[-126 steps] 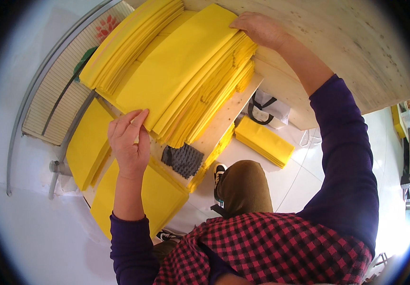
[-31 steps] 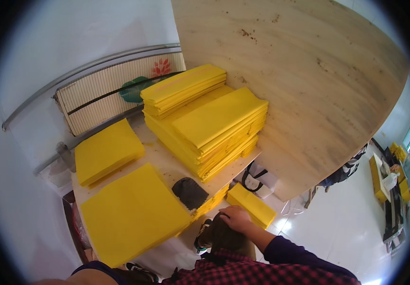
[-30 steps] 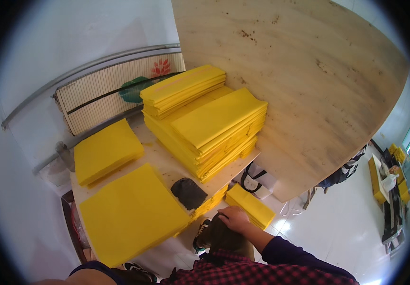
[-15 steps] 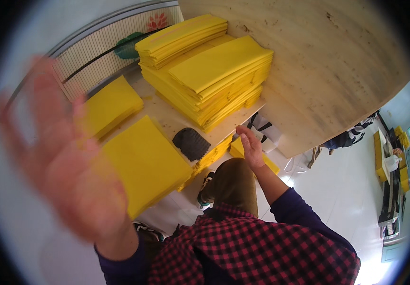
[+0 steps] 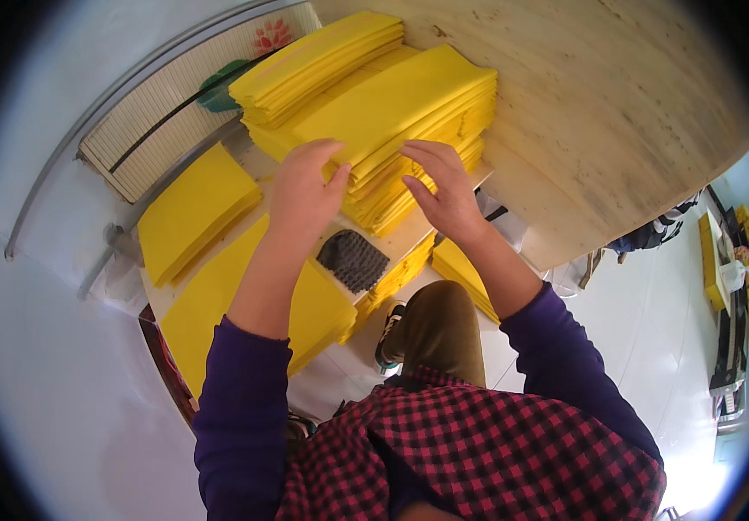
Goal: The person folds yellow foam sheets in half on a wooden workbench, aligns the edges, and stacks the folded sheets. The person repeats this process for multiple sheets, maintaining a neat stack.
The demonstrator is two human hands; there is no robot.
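My left hand [image 5: 306,189] hangs over the near face of a tall stack of folded yellow sheets [image 5: 409,91], fingers curved and thumb apart. Opposite it, my right hand [image 5: 445,189] reaches toward the same stack, its thumb spread from the fingers. Neither hand holds anything; whether the fingertips touch the sheets I cannot tell. A second yellow bundle [image 5: 326,56] lies on the back of that stack. Beneath my left forearm sits a wide pile of yellow sheets [image 5: 318,304], with a dark grey textured pad [image 5: 353,260] beside it on the table.
A smaller yellow pile [image 5: 196,208] rests at the table's left. A large wooden panel [image 5: 600,122] rises at the right of the stacks. More yellow sheets [image 5: 464,276] lie below the table edge, near my knee [image 5: 444,326]. A slatted panel [image 5: 183,108] stands behind.
My left hand has swung from the far left, raised close to view, across to the tall stack. My right hand has moved up and forward from above my knee to the stack.
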